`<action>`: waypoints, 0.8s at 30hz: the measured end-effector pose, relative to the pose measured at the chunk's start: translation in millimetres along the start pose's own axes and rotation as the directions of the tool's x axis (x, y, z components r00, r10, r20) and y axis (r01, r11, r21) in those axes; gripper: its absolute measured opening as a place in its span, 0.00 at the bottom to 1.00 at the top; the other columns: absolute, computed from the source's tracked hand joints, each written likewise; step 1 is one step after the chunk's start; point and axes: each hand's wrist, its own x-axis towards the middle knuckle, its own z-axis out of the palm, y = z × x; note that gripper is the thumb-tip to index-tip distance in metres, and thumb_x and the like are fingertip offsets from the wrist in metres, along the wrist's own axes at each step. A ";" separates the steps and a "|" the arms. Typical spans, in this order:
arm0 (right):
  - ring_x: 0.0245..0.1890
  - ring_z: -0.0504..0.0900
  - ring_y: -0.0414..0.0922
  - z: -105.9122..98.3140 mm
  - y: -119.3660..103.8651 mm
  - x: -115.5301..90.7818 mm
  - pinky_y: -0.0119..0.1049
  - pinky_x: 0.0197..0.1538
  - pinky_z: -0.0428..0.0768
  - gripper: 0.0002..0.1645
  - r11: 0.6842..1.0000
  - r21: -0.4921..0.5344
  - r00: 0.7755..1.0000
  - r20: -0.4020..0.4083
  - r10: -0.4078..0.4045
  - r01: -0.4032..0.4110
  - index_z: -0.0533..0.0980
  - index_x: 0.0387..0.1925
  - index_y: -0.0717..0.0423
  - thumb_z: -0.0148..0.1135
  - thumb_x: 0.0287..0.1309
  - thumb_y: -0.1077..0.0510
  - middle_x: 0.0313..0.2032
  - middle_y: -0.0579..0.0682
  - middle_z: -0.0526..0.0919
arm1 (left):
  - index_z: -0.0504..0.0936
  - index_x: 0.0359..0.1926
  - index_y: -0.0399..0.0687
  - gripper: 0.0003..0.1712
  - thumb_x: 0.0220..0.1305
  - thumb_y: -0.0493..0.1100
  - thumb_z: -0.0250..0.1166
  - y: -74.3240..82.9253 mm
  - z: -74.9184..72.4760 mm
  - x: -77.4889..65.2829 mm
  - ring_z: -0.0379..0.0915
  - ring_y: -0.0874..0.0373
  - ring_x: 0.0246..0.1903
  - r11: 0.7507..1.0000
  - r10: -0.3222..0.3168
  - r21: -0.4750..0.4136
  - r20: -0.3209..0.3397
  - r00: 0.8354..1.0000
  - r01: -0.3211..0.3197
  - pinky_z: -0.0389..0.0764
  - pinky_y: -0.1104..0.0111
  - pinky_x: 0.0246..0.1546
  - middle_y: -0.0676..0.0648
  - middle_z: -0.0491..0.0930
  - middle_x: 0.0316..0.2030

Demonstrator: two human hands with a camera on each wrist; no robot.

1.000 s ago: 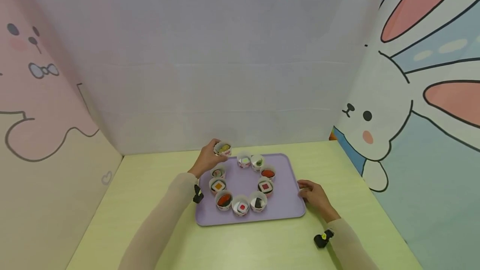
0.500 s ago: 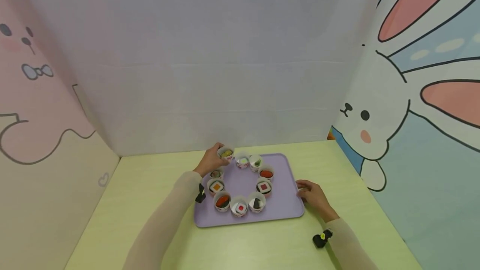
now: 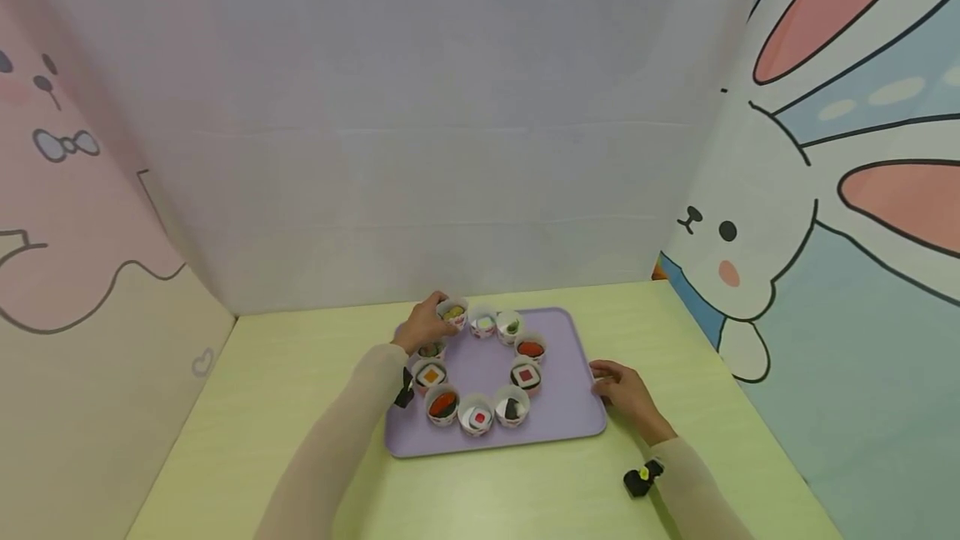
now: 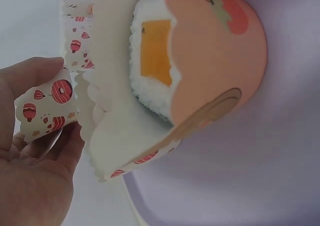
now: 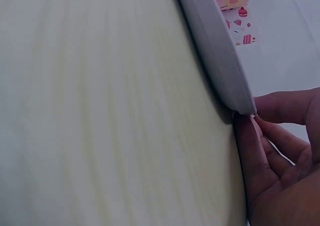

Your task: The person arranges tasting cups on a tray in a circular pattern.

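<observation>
My left hand [image 3: 424, 325] holds a small printed paper cup [image 3: 454, 319] with yellow food in it at the tray's far left corner. In the left wrist view thumb and fingers wrap this cup [image 4: 47, 109]; whether its base touches the tray cannot be told. Several similar cups, such as one with orange-centred sushi [image 3: 431, 375], form a ring on the lilac tray [image 3: 573, 398]. My right hand [image 3: 628, 394] is at the tray's right edge. In the right wrist view its fingertips pinch the tray rim [image 5: 225, 66].
The tray lies on a pale yellow-green table [image 3: 300, 407]. A white backdrop [image 3: 450, 148] stands behind the table. Side panels carry cartoon animals, including a rabbit [image 3: 765, 215] on the right. Black wrist devices [image 3: 641, 480] sit at both sleeves.
The left hand has lowered the cup slightly and brought it closer to the neighbouring cup at the back. My right hand stays at the tray's edge. The head view has shifted a little.
</observation>
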 end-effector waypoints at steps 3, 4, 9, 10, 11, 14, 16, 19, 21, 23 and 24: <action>0.39 0.82 0.43 0.9 -0.2 -0.4 0.35 0.38 0.82 0.27 1.000 0.002 1.000 -0.003 0.011 -0.011 0.73 0.60 0.63 0.59 0.57 0.67 0.52 0.62 0.80 | 0.67 0.64 0.47 0.36 0.55 0.44 0.72 -1.0 1.9 0.5 0.74 0.51 0.39 1.000 0.001 0.005 0.008 1.000 -0.001 0.76 0.65 0.33 0.41 0.78 0.53; 0.39 0.81 0.43 1.1 -0.5 -0.5 0.34 0.38 0.82 0.27 1.000 0.002 1.000 -0.004 0.014 -0.014 0.73 0.61 0.63 0.58 0.57 0.67 0.52 0.62 0.80 | 0.68 0.63 0.47 0.36 0.55 0.44 0.72 -1.9 2.2 1.2 0.74 0.51 0.39 1.000 0.003 0.010 0.012 1.000 -0.003 0.76 0.65 0.34 0.41 0.78 0.52; 0.40 0.82 0.44 1.7 -2.3 -1.4 0.35 0.39 0.82 0.27 1.000 0.004 1.000 -0.009 0.023 -0.023 0.74 0.61 0.62 0.59 0.57 0.68 0.52 0.61 0.80 | 0.69 0.61 0.47 0.35 0.54 0.44 0.73 -4.6 3.2 2.6 0.75 0.51 0.40 0.999 0.020 0.034 0.023 1.000 -0.021 0.77 0.63 0.36 0.41 0.78 0.51; 0.40 0.82 0.44 1.9 -2.7 -1.7 0.35 0.39 0.83 0.27 1.000 -0.002 1.000 -0.006 0.014 -0.014 0.73 0.61 0.63 0.59 0.57 0.68 0.52 0.62 0.80 | 0.69 0.61 0.46 0.35 0.54 0.44 0.73 -5.3 3.3 2.8 0.75 0.51 0.40 0.999 0.023 0.037 0.024 0.999 -0.024 0.77 0.63 0.37 0.41 0.78 0.51; 0.40 0.82 0.45 2.1 -3.1 -1.9 0.35 0.39 0.83 0.27 1.000 -0.002 1.000 -0.005 0.012 -0.012 0.73 0.61 0.63 0.59 0.57 0.68 0.52 0.63 0.80 | 0.69 0.62 0.45 0.35 0.54 0.44 0.73 -6.0 3.5 3.1 0.75 0.51 0.40 0.999 0.026 0.042 0.025 0.999 -0.027 0.78 0.62 0.37 0.40 0.78 0.51; 0.41 0.82 0.45 2.4 -3.9 -2.6 0.34 0.39 0.82 0.27 1.000 -0.007 1.000 -0.006 0.003 -0.003 0.74 0.60 0.64 0.59 0.57 0.68 0.52 0.63 0.80 | 0.69 0.62 0.44 0.36 0.53 0.44 0.73 -7.4 4.5 3.8 0.75 0.51 0.41 0.998 0.030 0.051 0.036 0.999 -0.032 0.78 0.61 0.39 0.39 0.78 0.51; 0.41 0.82 0.46 2.1 -3.6 -2.9 0.34 0.39 0.82 0.27 1.000 -0.014 1.000 -0.004 -0.008 0.008 0.73 0.60 0.65 0.59 0.57 0.68 0.52 0.64 0.80 | 0.69 0.62 0.43 0.36 0.53 0.44 0.73 -8.2 5.3 4.5 0.75 0.50 0.41 0.998 0.032 0.058 0.043 0.999 -0.034 0.78 0.60 0.40 0.39 0.78 0.52; 0.42 0.82 0.46 1.4 -3.4 -3.3 0.34 0.39 0.82 0.27 1.000 -0.008 1.000 -0.007 -0.008 0.008 0.74 0.60 0.64 0.60 0.57 0.68 0.52 0.63 0.80 | 0.69 0.62 0.43 0.36 0.54 0.44 0.73 -8.8 6.4 5.3 0.75 0.50 0.42 0.997 0.031 0.075 0.048 0.998 -0.034 0.79 0.60 0.42 0.39 0.78 0.52; 0.42 0.82 0.46 0.8 -3.7 -3.7 0.34 0.39 0.82 0.27 1.000 -0.005 1.000 -0.002 -0.012 0.012 0.73 0.60 0.65 0.60 0.57 0.68 0.52 0.64 0.80 | 0.69 0.62 0.43 0.36 0.53 0.43 0.73 -8.7 6.4 5.5 0.75 0.50 0.43 0.997 0.025 0.076 0.050 0.998 -0.028 0.79 0.59 0.43 0.39 0.78 0.53; 0.42 0.82 0.47 0.4 -4.2 -4.0 0.35 0.39 0.82 0.27 1.000 0.002 1.000 -0.002 -0.009 0.009 0.73 0.60 0.64 0.60 0.57 0.69 0.52 0.63 0.80 | 0.70 0.62 0.43 0.36 0.53 0.43 0.73 -8.4 6.4 5.2 0.75 0.49 0.45 0.997 0.014 0.074 0.051 0.999 -0.017 0.79 0.58 0.44 0.39 0.78 0.54; 0.42 0.82 0.47 0.2 -4.4 -4.0 0.35 0.39 0.82 0.27 1.000 0.003 1.000 0.000 -0.008 0.008 0.73 0.60 0.64 0.59 0.57 0.69 0.52 0.63 0.80 | 0.70 0.62 0.44 0.35 0.53 0.43 0.73 -8.2 6.4 4.9 0.75 0.48 0.46 0.998 0.008 0.069 0.054 0.999 -0.011 0.79 0.57 0.45 0.38 0.77 0.56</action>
